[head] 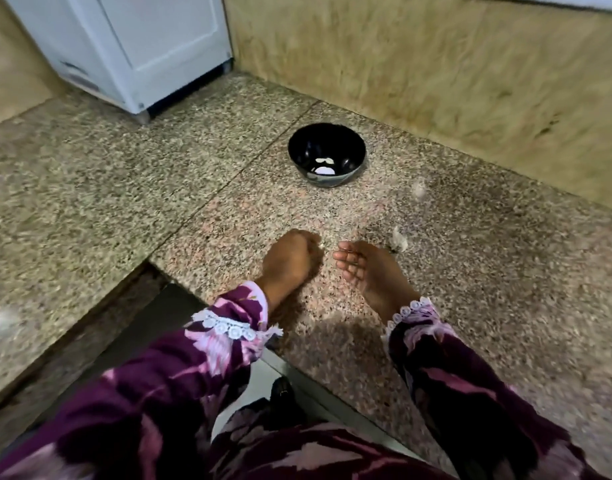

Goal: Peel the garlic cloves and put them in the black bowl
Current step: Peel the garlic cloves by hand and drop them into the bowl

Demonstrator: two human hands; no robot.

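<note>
The black bowl [327, 140] stands on the speckled granite counter [228, 188], beyond both hands, with two pale peeled garlic cloves [324, 166] at its bottom. My left hand [290, 259] rests on the counter with its fingers curled into a fist. A small pale bit of a garlic clove [321, 244] peeks out at the fingertips, and the rest is hidden inside. My right hand [363, 271] lies just to the right of it with fingers straight and together, holding nothing. A small gap separates the two hands.
Loose garlic skins lie to the right: one skin [400, 240] beside my right fingertips, another skin [419, 190] farther back. A tan wall [436, 64] borders the counter behind, a white appliance [142, 46] stands at the back left. The counter edge [180, 275] drops off by my left wrist.
</note>
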